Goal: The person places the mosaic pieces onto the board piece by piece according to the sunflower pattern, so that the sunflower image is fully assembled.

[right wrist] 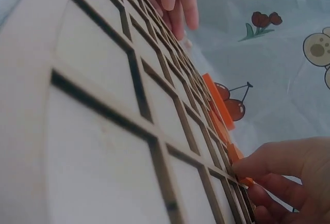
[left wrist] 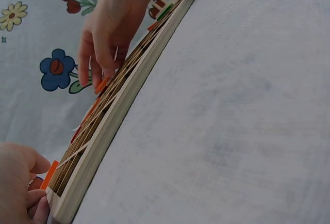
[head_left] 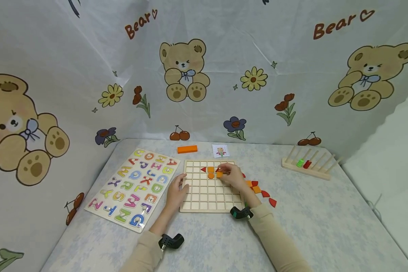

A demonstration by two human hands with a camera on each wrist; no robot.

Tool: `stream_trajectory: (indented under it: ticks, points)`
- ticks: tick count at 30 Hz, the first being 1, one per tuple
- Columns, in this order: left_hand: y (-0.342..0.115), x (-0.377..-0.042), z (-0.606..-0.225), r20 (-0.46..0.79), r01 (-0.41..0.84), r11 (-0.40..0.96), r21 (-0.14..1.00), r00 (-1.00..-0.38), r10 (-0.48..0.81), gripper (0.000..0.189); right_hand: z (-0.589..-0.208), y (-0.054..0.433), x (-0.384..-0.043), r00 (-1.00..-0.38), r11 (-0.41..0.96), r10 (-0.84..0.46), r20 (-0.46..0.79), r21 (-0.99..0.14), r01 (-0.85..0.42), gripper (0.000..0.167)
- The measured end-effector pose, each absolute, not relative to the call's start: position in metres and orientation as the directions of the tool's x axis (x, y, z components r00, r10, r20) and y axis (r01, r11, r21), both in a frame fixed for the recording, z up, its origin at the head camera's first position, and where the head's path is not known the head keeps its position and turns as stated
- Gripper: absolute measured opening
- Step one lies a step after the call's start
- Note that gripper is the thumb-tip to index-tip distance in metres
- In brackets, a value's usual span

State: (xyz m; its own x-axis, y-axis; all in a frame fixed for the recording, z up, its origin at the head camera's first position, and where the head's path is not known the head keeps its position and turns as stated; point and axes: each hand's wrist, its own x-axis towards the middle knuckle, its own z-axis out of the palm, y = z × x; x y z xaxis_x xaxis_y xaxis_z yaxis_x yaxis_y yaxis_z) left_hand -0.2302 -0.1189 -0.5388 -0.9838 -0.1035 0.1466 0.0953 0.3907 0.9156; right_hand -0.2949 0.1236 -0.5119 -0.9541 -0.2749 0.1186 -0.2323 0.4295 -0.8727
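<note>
A wooden grid board [head_left: 205, 206] lies before me, its cells framed by thin strips. My right hand [head_left: 232, 175] pinches an orange square piece [head_left: 219, 175] between thumb and fingers, low over the upper part of the grid. Beside it sit an orange round piece [head_left: 211, 176], another orange square [head_left: 210, 169] and a red triangle [head_left: 204, 169]. A second red piece [head_left: 218, 169] is partly covered by the right fingers. At the board's left edge rests my left hand [head_left: 176, 192], fingertips and thumb touching the frame, apart from each other.
Left of the grid lies an alphabet puzzle board [head_left: 113, 192]. An orange block [head_left: 187, 149] and a small picture card [head_left: 221, 151] are behind the grid. Loose red pieces [head_left: 272, 203] and orange pieces [head_left: 256, 189] lie to its right. A pegged bead rack [head_left: 306, 169] stands far right.
</note>
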Motion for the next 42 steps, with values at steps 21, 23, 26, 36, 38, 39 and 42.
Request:
stream_trajectory:
  ticks: [21, 23, 26, 36, 38, 39, 42]
  points:
    - [-0.116, -0.232, -0.538, 0.134, 0.091, 0.372, 0.924, -0.987, -0.09, 0.044, -0.5, 0.129, -0.29, -0.957, 0.444, -0.255, 0.137, -0.863, -0.242, 0.035]
    - [-0.115, -0.233, -0.538, 0.134, 0.09, 0.376, 0.922, -0.987, -0.092, 0.044, -0.504, 0.136, -0.293, -0.957, 0.457, -0.244, 0.159, -0.852, -0.258, 0.035]
    - [-0.114, -0.232, -0.539, 0.132, 0.085, 0.382, 0.92, -0.986, -0.099, 0.043, -0.502, 0.147, -0.291, -0.951, 0.463, -0.244, 0.189, -0.839, -0.286, 0.036]
    - [-0.116, -0.231, -0.54, 0.145, 0.097, 0.383, 0.919, -0.985, -0.097, 0.043, -0.498, 0.194, -0.276, -0.961, 0.525, -0.2, 0.19, -0.807, -0.269, 0.034]
    - [-0.117, -0.23, -0.54, 0.146, 0.098, 0.384, 0.918, -0.984, -0.1, 0.043, -0.499, 0.203, -0.271, -0.964, 0.543, -0.19, 0.189, -0.798, -0.263, 0.034]
    - [-0.117, -0.23, -0.54, 0.146, 0.097, 0.385, 0.918, -0.984, -0.1, 0.043, -0.499, 0.208, -0.269, -0.965, 0.557, -0.185, 0.187, -0.789, -0.26, 0.034]
    - [-0.118, -0.23, -0.54, 0.143, 0.094, 0.388, 0.917, -0.985, -0.098, 0.043, -0.501, 0.221, -0.262, -0.971, 0.591, -0.171, 0.165, -0.771, -0.235, 0.035]
